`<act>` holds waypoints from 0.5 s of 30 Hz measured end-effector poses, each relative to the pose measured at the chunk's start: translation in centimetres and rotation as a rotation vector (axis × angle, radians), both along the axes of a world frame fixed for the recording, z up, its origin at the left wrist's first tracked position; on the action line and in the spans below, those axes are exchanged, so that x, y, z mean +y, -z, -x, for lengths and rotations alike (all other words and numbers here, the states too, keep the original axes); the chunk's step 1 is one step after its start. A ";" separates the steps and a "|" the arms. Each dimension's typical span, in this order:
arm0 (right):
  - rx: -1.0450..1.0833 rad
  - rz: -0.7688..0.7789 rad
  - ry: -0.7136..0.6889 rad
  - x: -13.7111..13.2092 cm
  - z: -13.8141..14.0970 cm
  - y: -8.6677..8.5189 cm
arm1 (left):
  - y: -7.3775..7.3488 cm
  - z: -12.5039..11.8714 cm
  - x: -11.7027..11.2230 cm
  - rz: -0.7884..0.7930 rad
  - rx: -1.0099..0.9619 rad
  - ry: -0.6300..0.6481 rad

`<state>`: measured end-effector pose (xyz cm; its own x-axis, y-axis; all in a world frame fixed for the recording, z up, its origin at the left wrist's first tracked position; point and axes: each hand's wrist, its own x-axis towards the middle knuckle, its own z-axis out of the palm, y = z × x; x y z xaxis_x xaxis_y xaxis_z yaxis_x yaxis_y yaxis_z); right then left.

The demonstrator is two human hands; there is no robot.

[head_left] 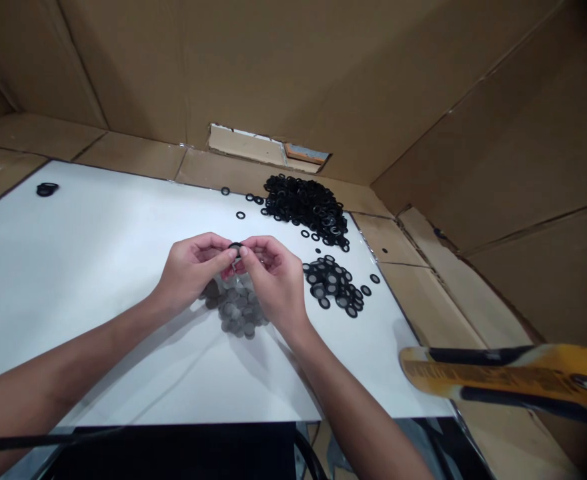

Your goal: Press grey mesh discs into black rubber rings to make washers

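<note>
Head view, looking down on a white board laid in a cardboard-lined bay. Left hand and right hand meet above the middle of the board, fingertips facing. Thumb and forefinger of each hand are pressed together in a pinch on a single black ring, held between the two hands and clear of the board's surface; the remaining fingers curl inward toward the palms. Whether anything sits inside the ring cannot be told at this size. Directly beneath the hands, on the board, lies a heap of grey discs, partly hidden by the right wrist. At the board's far right corner is a large pile of loose black rings, with a few strays scattered on the board just to its left. Nearer along the board's right edge, between that pile and the right hand, lies a smaller cluster of rings with grey centres. At the board's far left corner rests a small black object, well apart from everything else. Off the board's near right corner, a yellow and black tool juts in from the right, blurred. Cardboard walls rise beyond the board's far edge, with a rectangular cut-out near their foot.
</note>
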<state>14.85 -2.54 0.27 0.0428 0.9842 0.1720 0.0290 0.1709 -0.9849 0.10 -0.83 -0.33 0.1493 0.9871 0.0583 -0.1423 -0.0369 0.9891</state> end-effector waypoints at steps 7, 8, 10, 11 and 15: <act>-0.186 -0.070 -0.056 -0.3 -0.2 0.5 | -0.1 0.1 0.0 0.014 0.064 -0.004; -0.212 -0.075 -0.061 -0.4 -0.1 0.6 | 0.0 0.2 0.0 0.008 0.080 -0.002; -0.251 -0.079 -0.050 -0.5 0.0 0.7 | 0.1 0.2 0.0 0.002 0.107 0.009; -0.257 -0.079 -0.045 -0.5 0.0 0.8 | 0.1 0.3 0.1 0.002 0.113 0.018; -0.259 -0.103 -0.039 -0.4 -0.1 0.6 | 0.1 0.4 0.1 0.015 0.122 0.056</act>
<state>14.94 -2.95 -0.33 -0.0532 0.9611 0.2711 0.2689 0.2752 -0.9230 -0.30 -0.76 -0.40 0.2096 0.9775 0.0219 -0.0221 -0.0177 0.9996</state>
